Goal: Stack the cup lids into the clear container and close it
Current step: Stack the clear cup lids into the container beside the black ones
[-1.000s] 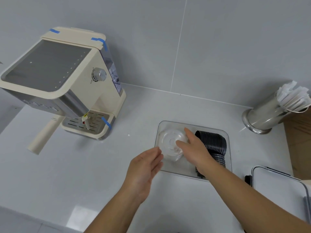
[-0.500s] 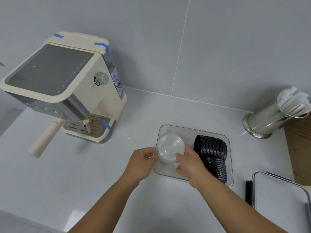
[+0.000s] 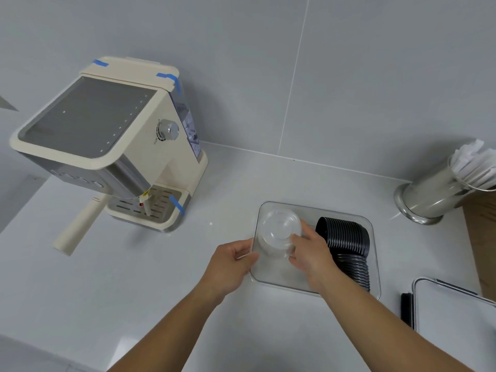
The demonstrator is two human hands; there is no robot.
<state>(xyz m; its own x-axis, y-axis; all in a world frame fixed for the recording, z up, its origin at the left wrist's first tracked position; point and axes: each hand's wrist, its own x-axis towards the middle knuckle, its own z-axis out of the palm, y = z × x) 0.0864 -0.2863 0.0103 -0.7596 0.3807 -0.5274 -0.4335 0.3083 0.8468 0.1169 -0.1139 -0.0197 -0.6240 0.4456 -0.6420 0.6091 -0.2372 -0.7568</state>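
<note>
A clear rectangular container [image 3: 349,214] stands open on the white counter. A stack of clear cup lids [image 3: 279,229] lies in its left half, and a curved row of black cup lids [image 3: 346,242] fills its right half. My right hand [image 3: 311,255] grips the right side of the clear stack inside the container. My left hand [image 3: 230,261] holds the container's left wall, thumb on the rim. The container's lid [image 3: 456,315], white with a grey rim, lies on the counter at the right.
A cream espresso machine [image 3: 107,146] with blue tape stands at the left, its handle [image 3: 77,224] sticking out toward me. A steel canister of white packets [image 3: 440,191] stands at the back right. A wooden surface [image 3: 483,237] borders the right edge.
My left hand has moved in from the open and taken hold of the container's left wall. My right hand has shifted to the side of the clear lid stack. The camera tilted down slightly.
</note>
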